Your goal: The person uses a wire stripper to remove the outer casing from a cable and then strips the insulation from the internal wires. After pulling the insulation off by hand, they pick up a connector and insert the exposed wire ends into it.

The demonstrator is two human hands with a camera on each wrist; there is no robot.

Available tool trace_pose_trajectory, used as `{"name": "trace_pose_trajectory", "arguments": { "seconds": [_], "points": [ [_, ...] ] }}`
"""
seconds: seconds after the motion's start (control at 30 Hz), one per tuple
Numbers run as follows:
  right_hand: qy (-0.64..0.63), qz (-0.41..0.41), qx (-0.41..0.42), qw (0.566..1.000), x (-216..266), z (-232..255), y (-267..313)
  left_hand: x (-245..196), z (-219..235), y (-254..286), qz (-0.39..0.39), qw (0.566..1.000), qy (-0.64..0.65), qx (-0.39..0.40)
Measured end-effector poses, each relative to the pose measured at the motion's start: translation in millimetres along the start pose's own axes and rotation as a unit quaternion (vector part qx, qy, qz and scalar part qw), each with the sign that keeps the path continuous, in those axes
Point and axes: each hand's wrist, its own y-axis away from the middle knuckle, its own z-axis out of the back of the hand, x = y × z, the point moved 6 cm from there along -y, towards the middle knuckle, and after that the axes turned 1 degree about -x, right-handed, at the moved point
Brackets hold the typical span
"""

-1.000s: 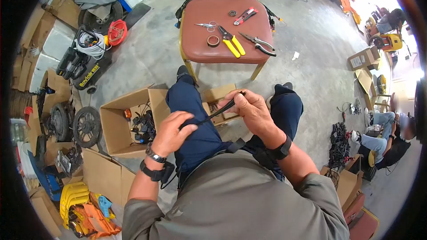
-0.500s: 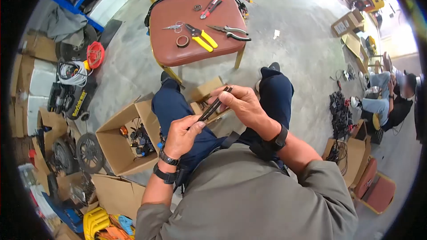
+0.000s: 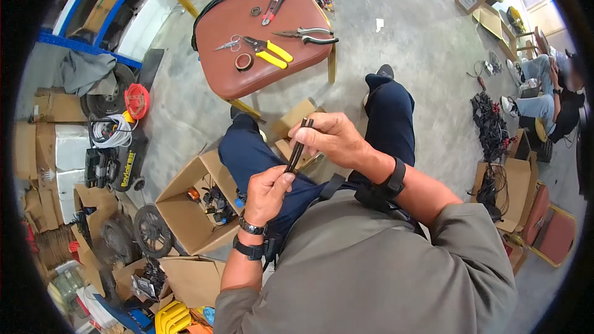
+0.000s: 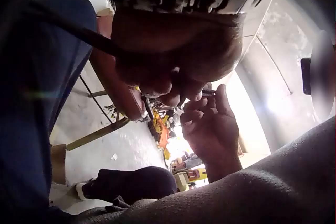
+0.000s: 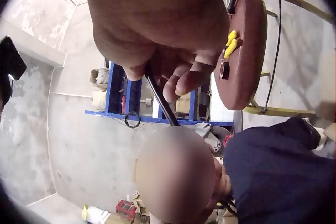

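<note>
Left hand (image 3: 267,190) pinches near end of black cable bundle (image 3: 297,146); right hand (image 3: 328,138) grips far end. Chair (image 3: 216,68) with tools beyond.

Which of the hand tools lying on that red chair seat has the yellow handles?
The yellow-handled pliers in the middle of the chair seat, beside the tape roll. The scissors are silver; the long-nose pliers have dark handles.

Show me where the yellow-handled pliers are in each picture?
Head: yellow-handled pliers lie on the brown chair seat, top middle.
Left wrist: cannot tell; the seat is dim and partly hidden behind the left hand.
Right wrist: the yellow handles show at the seat's edge, upper right.
Shared landmark: the brown chair seat.
</note>
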Motion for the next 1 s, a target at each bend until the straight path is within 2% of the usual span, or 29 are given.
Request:
{"name": "trace_pose_trajectory", "arguments": {
  "seconds": [0.13,0.23,0.37,0.47,0.57,0.67,0.77,0.97,1.0],
  "points": [
    [0.006,-0.042,0.018,0.999,-4,-1,0,0,1,0,0.008,1.000,0.004,-0.025],
    [0.018,-0.052,0.014,0.998,-3,1,1,-1,1,1,0.001,0.999,0.015,-0.033],
    [-0.025,-0.051,0.026,0.998,-9,2,-1,-1,5,5,0.003,0.999,0.020,-0.028],
    [-0.040,-0.065,0.018,0.997,-16,5,-4,-2,6,6,0.018,0.998,0.050,-0.025],
    [-0.024,-0.066,0.017,0.997,-10,7,-3,11,4,5,0.073,0.993,0.090,0.006],
    [-0.004,-0.047,0.043,0.998,-8,9,1,12,5,6,0.049,0.995,0.072,0.042],
    [0.009,-0.050,0.026,0.998,-11,14,3,8,1,5,0.037,0.994,0.092,0.053],
    [0.014,-0.035,-0.013,0.999,3,19,17,0,-9,-10,0.014,0.997,0.034,0.071],
    [0.017,-0.072,-0.037,0.997,8,23,24,0,-13,-13,-0.008,0.997,0.035,0.068]
  ]
}}
